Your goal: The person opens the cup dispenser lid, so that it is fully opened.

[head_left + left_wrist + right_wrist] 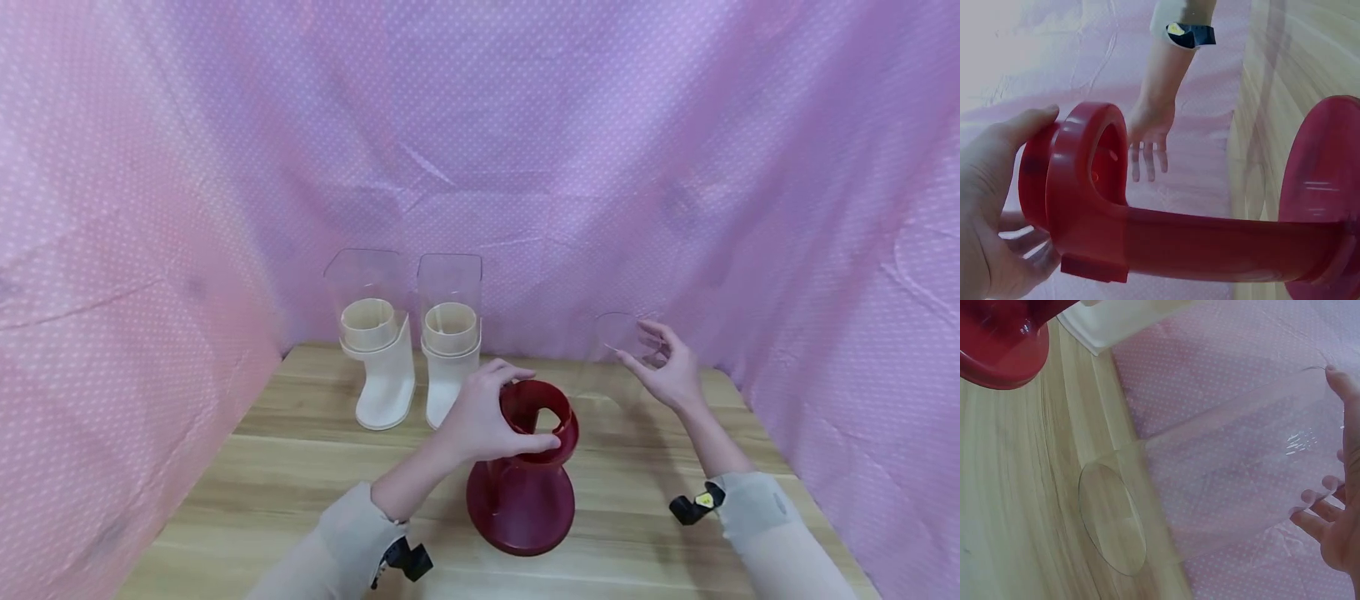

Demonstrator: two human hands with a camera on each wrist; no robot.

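A dark red stand (525,512) has a round base, a curved upright and a ring-shaped collar at its top. My left hand (480,417) grips that collar, thumb on the near side and fingers on the far side. The left wrist view shows the collar (1085,181) close by, with the palm (985,206) behind it. To the right, my right hand (671,375) holds a clear, open-ended tube (1229,469) by its upper end, thumb on one side and fingers on the other. I cannot tell whether the tube's lower end touches the table.
Behind the left hand stand two cream holders (386,387) (444,379), each with a clear sleeve rising round its collar. The wooden table (300,467) is enclosed by pink dotted cloth (525,150) at the back and sides.
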